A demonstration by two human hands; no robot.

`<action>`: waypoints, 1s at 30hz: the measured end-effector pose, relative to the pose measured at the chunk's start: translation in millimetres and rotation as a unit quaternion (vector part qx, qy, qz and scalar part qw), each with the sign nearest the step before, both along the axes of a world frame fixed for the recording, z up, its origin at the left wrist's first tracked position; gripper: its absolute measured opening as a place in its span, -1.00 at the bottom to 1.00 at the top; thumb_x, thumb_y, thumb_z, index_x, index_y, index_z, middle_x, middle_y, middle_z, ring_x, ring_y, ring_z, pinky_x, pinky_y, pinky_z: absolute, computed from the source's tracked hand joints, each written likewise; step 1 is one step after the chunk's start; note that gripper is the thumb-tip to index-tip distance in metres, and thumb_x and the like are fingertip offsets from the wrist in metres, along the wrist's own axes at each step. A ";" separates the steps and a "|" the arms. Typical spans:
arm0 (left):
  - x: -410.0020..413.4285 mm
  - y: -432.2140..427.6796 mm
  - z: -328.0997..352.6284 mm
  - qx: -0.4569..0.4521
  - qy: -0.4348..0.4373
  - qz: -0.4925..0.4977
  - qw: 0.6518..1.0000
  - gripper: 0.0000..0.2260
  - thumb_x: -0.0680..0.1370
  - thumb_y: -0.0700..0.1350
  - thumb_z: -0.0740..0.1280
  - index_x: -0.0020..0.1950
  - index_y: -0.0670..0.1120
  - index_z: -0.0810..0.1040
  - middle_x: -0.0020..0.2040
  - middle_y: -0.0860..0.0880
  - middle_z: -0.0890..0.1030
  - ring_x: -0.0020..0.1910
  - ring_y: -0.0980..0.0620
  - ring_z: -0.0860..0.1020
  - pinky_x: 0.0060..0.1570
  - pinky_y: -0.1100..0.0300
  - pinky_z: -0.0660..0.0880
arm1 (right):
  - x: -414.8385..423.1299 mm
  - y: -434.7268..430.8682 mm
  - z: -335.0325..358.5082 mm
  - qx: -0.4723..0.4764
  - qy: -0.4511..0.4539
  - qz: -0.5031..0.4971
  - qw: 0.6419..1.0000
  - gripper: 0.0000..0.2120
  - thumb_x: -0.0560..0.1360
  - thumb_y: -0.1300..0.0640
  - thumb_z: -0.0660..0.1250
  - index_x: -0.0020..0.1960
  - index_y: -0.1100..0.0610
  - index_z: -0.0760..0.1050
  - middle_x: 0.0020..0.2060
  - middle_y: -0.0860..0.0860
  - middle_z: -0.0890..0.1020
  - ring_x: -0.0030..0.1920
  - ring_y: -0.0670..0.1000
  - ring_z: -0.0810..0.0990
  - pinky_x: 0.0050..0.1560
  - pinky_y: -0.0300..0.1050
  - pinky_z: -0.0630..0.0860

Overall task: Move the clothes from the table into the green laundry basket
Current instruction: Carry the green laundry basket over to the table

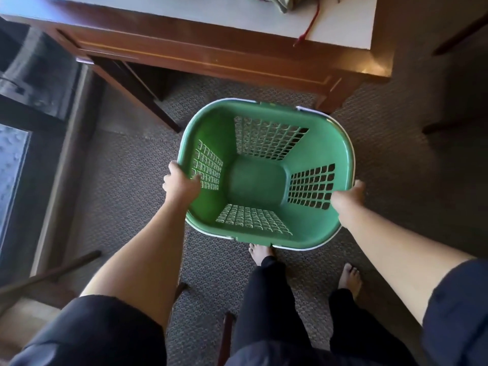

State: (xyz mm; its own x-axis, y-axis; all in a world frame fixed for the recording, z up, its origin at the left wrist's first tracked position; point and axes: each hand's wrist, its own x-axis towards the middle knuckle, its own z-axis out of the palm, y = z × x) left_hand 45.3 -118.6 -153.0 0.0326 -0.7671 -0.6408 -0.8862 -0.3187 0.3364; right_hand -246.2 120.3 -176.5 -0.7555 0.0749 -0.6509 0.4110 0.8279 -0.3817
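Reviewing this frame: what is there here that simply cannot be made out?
Clothes on the table: head view, cut off by the top edge; count and kind unknown.
Green laundry basket: head view, its own body hides whether it touches the carpet.
Dark object at left: head view, blurred, unidentifiable.

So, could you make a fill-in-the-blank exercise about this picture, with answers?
1. The basket is ____ in colour.
2. It is ____ inside: no clothes yet.
3. The left hand and right hand grip its ____.
4. The clothes lie on the ____.
Answers: green; empty; rim; table.
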 end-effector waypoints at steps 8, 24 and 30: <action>-20.3 39.7 38.6 -0.017 0.138 0.056 0.989 -0.63 0.53 -0.30 0.21 0.23 0.08 0.28 -0.01 -0.08 0.55 -0.06 -0.13 0.59 -0.07 -0.08 0.62 | -30.3 59.7 30.8 -0.013 0.008 -0.030 0.999 -0.48 0.60 0.23 0.33 0.51 0.04 0.28 0.31 0.19 0.57 0.05 0.13 0.58 0.09 0.02 0.56; -191.5 213.9 110.6 -0.034 0.117 0.027 0.992 -0.55 0.44 -0.34 0.18 0.19 0.11 0.25 -0.01 -0.18 0.59 0.00 -0.32 0.63 -0.06 -0.20 0.63 | -188.7 224.9 107.4 0.035 0.067 -0.015 0.997 -0.62 0.68 0.08 0.23 0.45 -0.01 0.24 0.32 0.30 0.50 0.13 0.33 0.62 -0.04 0.13 0.58; -263.6 267.8 119.9 -0.039 0.107 0.059 0.992 -0.55 0.45 -0.32 0.19 0.15 0.16 0.21 0.03 -0.18 0.58 0.02 -0.29 0.62 0.03 -0.23 0.63 | -281.4 254.0 125.0 0.030 0.083 0.040 0.995 -0.66 0.67 0.08 0.23 0.42 0.00 0.30 0.28 0.30 0.52 0.10 0.35 0.64 -0.02 0.19 0.63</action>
State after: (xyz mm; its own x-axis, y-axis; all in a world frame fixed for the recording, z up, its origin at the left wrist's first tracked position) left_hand -218.3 149.2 -33.1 -0.0050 -0.8136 -0.5814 -0.7501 -0.3814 0.5402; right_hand -527.6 374.3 -51.4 -0.8575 0.0458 -0.5125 0.2785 0.8788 -0.3875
